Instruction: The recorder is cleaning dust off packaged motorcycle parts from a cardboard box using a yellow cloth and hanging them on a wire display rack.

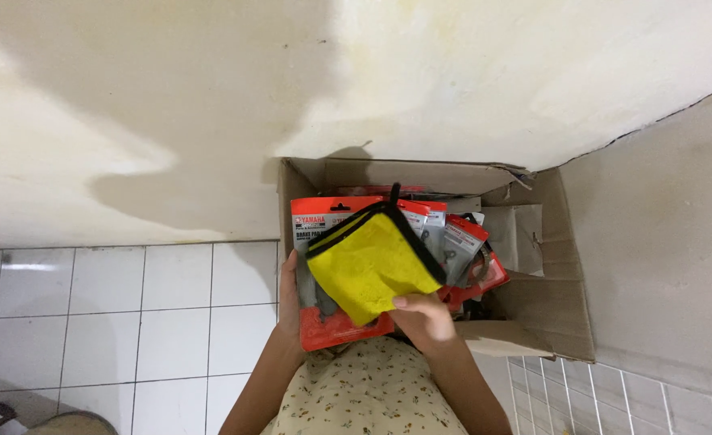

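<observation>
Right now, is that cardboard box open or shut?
Open: the cardboard box has its flaps folded outward, and red packets show inside.

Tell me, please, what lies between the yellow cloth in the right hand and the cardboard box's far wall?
In the head view, more red-carded blister packs stand there, between the yellow cloth held by the right hand and the cardboard box.

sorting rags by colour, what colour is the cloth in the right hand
Bright yellow cloth with black edging, seen in the head view.
</observation>
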